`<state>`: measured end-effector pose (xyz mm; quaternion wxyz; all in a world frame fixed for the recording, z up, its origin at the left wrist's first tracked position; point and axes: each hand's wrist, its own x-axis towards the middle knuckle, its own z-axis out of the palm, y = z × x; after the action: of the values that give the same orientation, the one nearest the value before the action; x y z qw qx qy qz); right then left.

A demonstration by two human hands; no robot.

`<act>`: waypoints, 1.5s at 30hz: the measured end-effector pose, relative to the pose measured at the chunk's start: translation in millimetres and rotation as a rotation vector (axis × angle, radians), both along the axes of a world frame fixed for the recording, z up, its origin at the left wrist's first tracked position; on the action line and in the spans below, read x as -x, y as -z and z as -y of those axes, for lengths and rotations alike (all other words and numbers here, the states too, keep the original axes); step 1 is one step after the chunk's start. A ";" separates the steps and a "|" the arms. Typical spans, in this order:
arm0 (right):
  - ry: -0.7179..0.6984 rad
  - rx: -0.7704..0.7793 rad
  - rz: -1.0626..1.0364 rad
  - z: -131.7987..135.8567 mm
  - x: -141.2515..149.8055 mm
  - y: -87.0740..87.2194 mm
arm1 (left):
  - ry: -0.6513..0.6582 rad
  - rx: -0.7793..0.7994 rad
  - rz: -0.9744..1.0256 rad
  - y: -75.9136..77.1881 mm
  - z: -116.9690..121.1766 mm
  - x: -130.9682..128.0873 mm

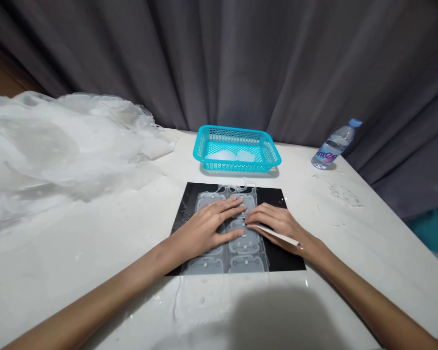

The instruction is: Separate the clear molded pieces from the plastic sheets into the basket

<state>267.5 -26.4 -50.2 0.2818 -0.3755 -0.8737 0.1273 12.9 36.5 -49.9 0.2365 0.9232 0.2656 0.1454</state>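
Note:
A clear plastic sheet moulded with rows of rounded pockets (237,250) lies on a black mat (288,260) in the middle of the white table. My left hand (208,226) rests flat on the sheet, fingers stretched out and pressing down. My right hand (277,223) sits just to the right, fingers curled around a thin flat white blade-like tool (277,235), its tip touching the sheet near my left fingertips.
A turquoise plastic basket (270,150) with clear pieces inside stands just behind the mat. A heap of crumpled clear plastic film (58,141) covers the table's left side. A small water bottle (334,146) lies at the back right. Grey curtains hang behind.

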 end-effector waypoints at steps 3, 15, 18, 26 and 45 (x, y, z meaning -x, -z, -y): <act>0.060 -0.077 0.089 -1.4 1.6 6.3 | -0.007 -0.012 0.000 1.4 0.3 0.4; 0.348 -0.100 -0.232 -30.2 -12.1 -4.5 | -0.075 0.057 0.025 4.2 0.1 1.4; 0.581 -0.086 -0.410 -44.9 -30.5 -14.9 | -0.081 0.087 -0.005 2.4 0.5 2.3; 0.129 0.355 -0.301 1.6 6.1 -41.6 | -0.153 0.081 0.379 -8.7 6.7 -0.5; 0.152 0.021 -0.206 8.6 20.9 -3.2 | -0.290 0.714 0.648 -12.5 17.6 -7.4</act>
<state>246.6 -34.9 -47.0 0.3751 -0.4285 -0.8077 0.1528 20.3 18.9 -37.3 0.5854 0.6457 0.3371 0.3559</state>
